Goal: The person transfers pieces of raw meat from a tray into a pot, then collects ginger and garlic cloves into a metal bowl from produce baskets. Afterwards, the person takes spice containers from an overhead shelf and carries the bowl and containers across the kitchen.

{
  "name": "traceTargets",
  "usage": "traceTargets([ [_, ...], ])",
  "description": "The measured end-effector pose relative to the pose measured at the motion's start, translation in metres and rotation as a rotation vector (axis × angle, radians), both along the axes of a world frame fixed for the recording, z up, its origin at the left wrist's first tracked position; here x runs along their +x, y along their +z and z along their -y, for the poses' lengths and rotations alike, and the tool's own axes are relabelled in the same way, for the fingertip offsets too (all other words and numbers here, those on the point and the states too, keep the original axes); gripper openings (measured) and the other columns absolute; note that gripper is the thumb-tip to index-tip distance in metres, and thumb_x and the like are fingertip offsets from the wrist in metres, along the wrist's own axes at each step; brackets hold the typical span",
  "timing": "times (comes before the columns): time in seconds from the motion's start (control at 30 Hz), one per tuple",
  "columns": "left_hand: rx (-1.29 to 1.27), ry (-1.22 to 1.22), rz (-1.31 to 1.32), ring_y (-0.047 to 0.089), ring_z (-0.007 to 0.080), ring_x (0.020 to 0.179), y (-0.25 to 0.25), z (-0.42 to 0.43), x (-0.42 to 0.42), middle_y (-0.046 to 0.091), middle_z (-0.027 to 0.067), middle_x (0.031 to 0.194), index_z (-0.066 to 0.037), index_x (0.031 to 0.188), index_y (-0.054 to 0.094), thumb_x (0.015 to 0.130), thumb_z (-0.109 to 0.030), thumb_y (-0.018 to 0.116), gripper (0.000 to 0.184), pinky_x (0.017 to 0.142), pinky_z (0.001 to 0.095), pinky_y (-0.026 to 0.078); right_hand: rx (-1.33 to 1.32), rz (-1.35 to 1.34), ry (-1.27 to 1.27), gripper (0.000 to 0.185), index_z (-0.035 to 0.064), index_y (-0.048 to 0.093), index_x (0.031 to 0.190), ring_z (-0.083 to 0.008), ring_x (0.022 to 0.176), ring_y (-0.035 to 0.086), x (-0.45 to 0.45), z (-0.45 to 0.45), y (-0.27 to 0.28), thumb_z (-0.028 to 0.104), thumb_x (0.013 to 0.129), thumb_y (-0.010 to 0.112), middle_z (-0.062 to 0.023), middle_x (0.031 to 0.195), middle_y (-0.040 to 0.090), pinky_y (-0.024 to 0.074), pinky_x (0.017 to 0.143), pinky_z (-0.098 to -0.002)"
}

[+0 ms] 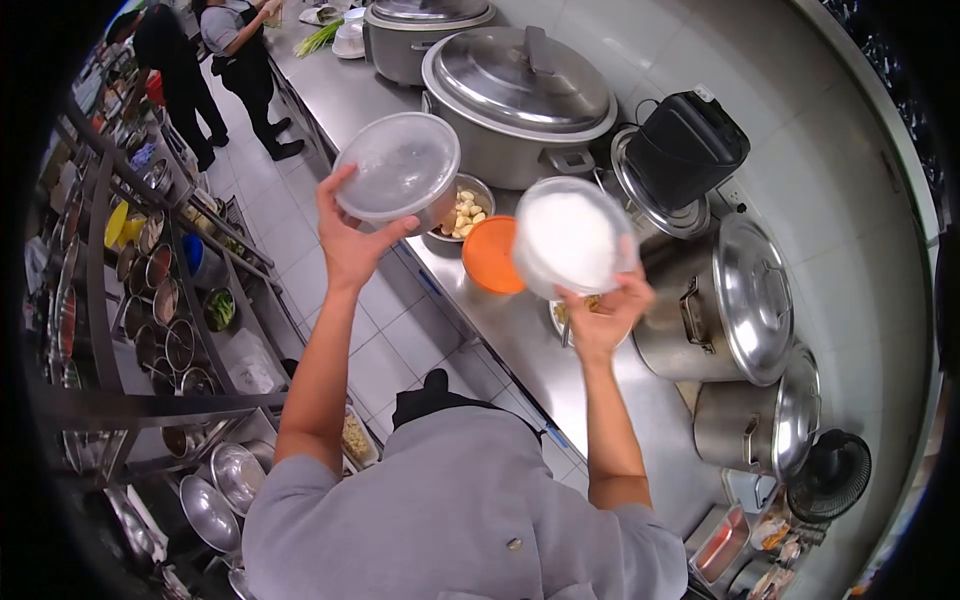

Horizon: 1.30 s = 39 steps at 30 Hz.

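The left hand [352, 240] grips a round translucent plastic tub [398, 165], with the thumb and fingers spread wide along its rim; the tub has a frosted, slightly glossy circular top and tapered side walls. The right hand [605, 318] is partly curled and pinches the near edge of a second round plastic container [570, 235], which shows a smooth, opaque white mass within a clear, motion-blurred wall; whether a lid covers it cannot be told. Both vessels are held up, apart from each other, over the front part of a brushed stainless-steel counter [540, 365]. Between them in the view lie a round metal bowl [487, 192] of pale, smooth, peeled garlic cloves [462, 215] and a flat orange plastic lid [492, 256], the latter partly overlapped by the right-hand vessel. Behind stands a large rice cooker [490, 150], cylindrical and grey, with a polished domed cover [490, 75] and a raised grip. To the right, a cylindrical metal stockpot [660, 325] carries looped side handles and a shiny round lid [752, 300]; a smaller stockpot [722, 425] of matching finish stands just beside it.
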<state>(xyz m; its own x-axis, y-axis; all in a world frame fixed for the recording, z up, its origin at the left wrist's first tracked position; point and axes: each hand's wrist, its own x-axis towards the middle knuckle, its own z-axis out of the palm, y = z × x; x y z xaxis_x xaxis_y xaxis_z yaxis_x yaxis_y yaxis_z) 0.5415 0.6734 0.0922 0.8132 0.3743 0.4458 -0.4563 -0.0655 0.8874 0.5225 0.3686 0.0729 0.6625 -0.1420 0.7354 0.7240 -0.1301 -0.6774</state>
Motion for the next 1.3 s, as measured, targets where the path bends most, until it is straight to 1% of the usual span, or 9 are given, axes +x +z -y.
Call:
traceTargets([
  [0.27, 0.031, -0.194, 0.065, 0.052, 0.0244, 0.119, 0.024, 0.026, 0.012, 0.045, 0.0107, 0.128, -0.007, 0.130, 0.040, 0.050, -0.020, 0.096, 0.099, 0.100, 0.0387, 0.048, -0.259, -0.256, -0.148, 0.076, 0.0119, 0.031, 0.113, -0.0373, 0.133, 0.035, 0.021, -0.029, -0.122, 0.009, 0.064, 0.088, -0.0245, 0.143, 0.030, 0.0325, 0.111, -0.0484],
  [0.47, 0.218, -0.364, 0.088, 0.051, 0.0286, 0.122, -0.017, 0.076, 0.033, 0.045, 0.0147, 0.134, -0.008, 0.129, 0.044, 0.047, -0.024, 0.097, 0.099, 0.102, 0.0392, 0.045, -0.280, -0.388, -0.063, 0.095, 0.0046, 0.019, 0.132, -0.0338, 0.134, 0.035, -0.004, -0.018, -0.097, 0.022, 0.069, 0.088, -0.0245, 0.141, 0.030, 0.0314, 0.111, -0.0460],
  [0.53, 0.434, -0.385, 0.016, 0.050, 0.0334, 0.123, -0.026, 0.083, 0.031, 0.043, 0.0184, 0.137, -0.008, 0.131, 0.044, 0.047, -0.031, 0.096, 0.102, 0.105, 0.0415, 0.042, -0.273, -0.358, -0.080, 0.081, 0.0044, 0.018, 0.137, -0.0317, 0.131, 0.040, -0.013, -0.012, -0.098, 0.028, 0.084, 0.075, -0.0215, 0.138, 0.034, 0.0380, 0.106, -0.0447],
  [0.63, 0.432, -0.369, 0.012, 0.045, 0.0370, 0.128, -0.035, 0.084, 0.032, 0.041, 0.0188, 0.141, -0.009, 0.140, 0.036, 0.047, -0.041, 0.094, 0.114, 0.107, 0.0434, 0.038, 0.218, -0.935, 0.032, 0.040, 0.0068, 0.038, 0.127, -0.0298, 0.120, 0.051, -0.025, -0.005, -0.099, 0.037, 0.102, 0.043, -0.0126, 0.131, 0.041, 0.0473, 0.097, -0.0450],
  [0.8, 0.328, -0.393, -0.001, 0.039, 0.0335, 0.135, -0.044, 0.077, 0.029, 0.039, 0.0186, 0.146, -0.008, 0.148, 0.021, 0.055, -0.038, 0.093, 0.121, 0.111, 0.0436, 0.032, 0.434, -1.195, 0.272, 0.047, 0.0078, 0.037, 0.131, -0.0328, 0.118, 0.053, -0.020, -0.008, -0.105, 0.041, 0.099, 0.048, -0.0139, 0.133, 0.041, 0.0506, 0.092, -0.0468],
  [0.93, 0.095, -0.254, -0.011, 0.044, 0.0307, 0.129, -0.081, 0.060, 0.029, 0.042, 0.0169, 0.142, -0.006, 0.142, 0.034, 0.078, -0.036, 0.079, 0.085, 0.106, 0.0413, 0.038, 0.449, -1.328, 0.226, 0.058, 0.0089, 0.029, 0.143, -0.0348, 0.119, 0.052, -0.008, -0.013, -0.095, 0.036, 0.098, 0.052, -0.0170, 0.139, 0.039, 0.0510, 0.090, -0.0473],
  [1.1, -0.090, -0.192, -0.560, 0.059, 0.0157, 0.096, -0.119, 0.021, 0.020, 0.058, 0.0110, 0.116, -0.001, 0.119, 0.056, 0.090, -0.028, 0.068, 0.042, 0.079, 0.0293, 0.051, 0.008, -0.874, -0.102, 0.054, 0.0075, 0.026, 0.142, -0.0306, 0.120, 0.051, -0.005, 0.009, -0.066, 0.034, 0.100, 0.047, -0.0186, 0.141, 0.039, 0.0474, 0.095, -0.0436],
  [1.17, -0.119, -0.207, -0.548, 0.059, 0.0149, 0.093, -0.120, 0.023, 0.018, 0.059, 0.0110, 0.115, 0.000, 0.117, 0.056, 0.090, -0.027, 0.068, 0.040, 0.077, 0.0291, 0.051, -0.010, -0.519, -0.095, 0.051, 0.0069, 0.030, 0.139, -0.0273, 0.120, 0.051, -0.002, -0.009, -0.016, 0.039, 0.102, 0.042, -0.0157, 0.143, 0.039, 0.0428, 0.098, -0.0421],
  [1.3, -0.117, -0.032, -0.607, 0.059, 0.0147, 0.090, -0.131, 0.023, 0.034, 0.060, 0.0126, 0.112, 0.002, 0.117, 0.056, 0.088, -0.031, 0.069, 0.046, 0.075, 0.0269, 0.050, 0.310, -0.866, 0.026, 0.055, 0.0061, 0.036, 0.135, -0.0226, 0.117, 0.052, 0.003, -0.012, -0.011, 0.050, 0.102, 0.035, -0.0131, 0.133, 0.050, 0.0429, 0.094, -0.0382],
])
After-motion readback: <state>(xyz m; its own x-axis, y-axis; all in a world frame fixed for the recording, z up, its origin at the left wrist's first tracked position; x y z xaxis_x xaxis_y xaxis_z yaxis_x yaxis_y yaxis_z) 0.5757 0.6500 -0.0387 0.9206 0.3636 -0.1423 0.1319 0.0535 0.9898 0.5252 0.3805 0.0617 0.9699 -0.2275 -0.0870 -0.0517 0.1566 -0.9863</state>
